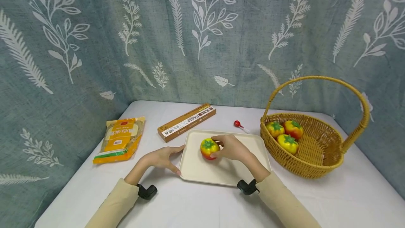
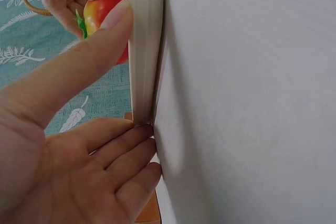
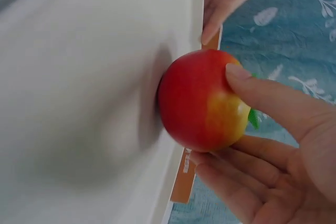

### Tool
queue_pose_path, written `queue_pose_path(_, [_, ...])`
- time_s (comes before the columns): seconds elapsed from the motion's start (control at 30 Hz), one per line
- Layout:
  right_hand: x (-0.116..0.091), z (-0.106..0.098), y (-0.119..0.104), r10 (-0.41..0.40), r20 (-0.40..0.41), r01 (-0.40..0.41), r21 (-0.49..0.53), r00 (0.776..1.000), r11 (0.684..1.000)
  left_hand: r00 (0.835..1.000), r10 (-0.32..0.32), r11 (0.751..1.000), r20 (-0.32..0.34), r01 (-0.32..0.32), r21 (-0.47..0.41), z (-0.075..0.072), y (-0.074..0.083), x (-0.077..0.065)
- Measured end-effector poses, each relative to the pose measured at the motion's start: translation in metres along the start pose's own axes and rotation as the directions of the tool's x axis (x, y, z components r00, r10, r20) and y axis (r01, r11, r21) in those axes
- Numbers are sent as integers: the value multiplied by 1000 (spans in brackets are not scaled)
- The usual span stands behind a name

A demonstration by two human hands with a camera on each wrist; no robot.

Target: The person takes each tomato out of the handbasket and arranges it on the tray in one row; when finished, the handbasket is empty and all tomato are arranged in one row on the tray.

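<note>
A red and yellow tomato [image 1: 209, 149] with a green leafy top sits on the cream tray [image 1: 197, 172], left of its middle. My right hand [image 1: 232, 147] holds this tomato from the right, its thumb on the near side and fingers on the far side. In the right wrist view the tomato [image 3: 202, 100] appears low against the tray's surface; whether it bears its full weight there I cannot tell. My left hand [image 1: 162, 157] is at the tray's left edge, thumb and fingers spread. In the left wrist view its fingertips touch the tray's rim [image 2: 146, 56].
A wicker basket [image 1: 303, 166] with a tall handle stands at the right, with three similar tomatoes [image 1: 288, 144] inside. Behind the tray lie a long pasta box [image 1: 187, 121] and a red lollipop [image 1: 237, 124]. An orange grain bag [image 1: 120, 139] lies at the left.
</note>
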State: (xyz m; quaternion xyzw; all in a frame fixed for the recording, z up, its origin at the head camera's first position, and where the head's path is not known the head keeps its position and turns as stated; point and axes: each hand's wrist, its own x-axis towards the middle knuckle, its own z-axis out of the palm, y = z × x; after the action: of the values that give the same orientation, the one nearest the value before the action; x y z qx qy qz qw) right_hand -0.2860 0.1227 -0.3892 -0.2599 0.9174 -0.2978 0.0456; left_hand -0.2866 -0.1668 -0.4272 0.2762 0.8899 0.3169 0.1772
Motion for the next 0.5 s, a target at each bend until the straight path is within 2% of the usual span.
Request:
queue_pose_path(0.17, [13,2,-6,-41,42,41,2,998,999,1000,0,1000,3,0,1,-1,0,0])
queue_pose_path(0.27, [22,6,-9,-69,60,71,-34,996,997,1000,-2,1000,5,2,0,-1,-1,0])
queue_pose_path(0.5, [37,10,-17,-59,111,68,-83,992,994,1000,-1,1000,15,1,11,-2,-2,0])
